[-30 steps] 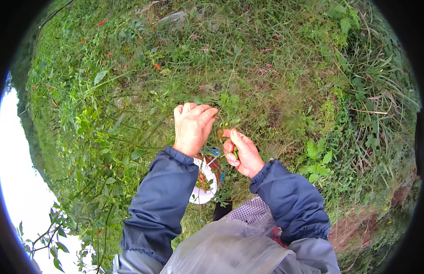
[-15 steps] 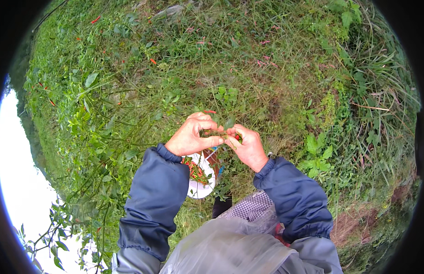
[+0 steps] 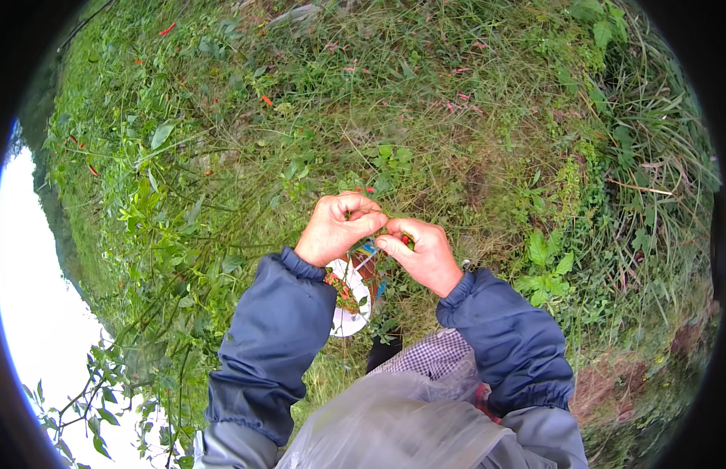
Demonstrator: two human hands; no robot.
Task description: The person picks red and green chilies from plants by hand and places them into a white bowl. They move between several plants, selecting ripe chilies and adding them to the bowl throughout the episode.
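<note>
My left hand (image 3: 339,228) is closed, thumb and fingertips pressed together, beside a thin green plant stem; what it pinches is too small to make out. Its tips nearly meet those of my right hand (image 3: 425,254). That hand is curled round a few chili peppers (image 3: 407,241), whose red and green show between thumb and fingers. A red chili pepper (image 3: 369,190) shows just beyond my left fingertips. Below my hands stands a white container (image 3: 349,325), partly hidden by my left sleeve, with many red chili peppers (image 3: 346,297) and some green bits inside.
Leafy chili plants (image 3: 156,227) with scattered red fruit (image 3: 267,101) crowd the left side. Tall grass (image 3: 652,141) and a broad-leaved plant (image 3: 547,266) grow on the right. A translucent plastic sheet (image 3: 402,422) covers my front, over checked cloth (image 3: 433,356).
My left hand has closed further, its thumb and fingers drawing together. The leaf between my hands no longer shows. My right hand stays almost in place, still curled round the chili peppers.
</note>
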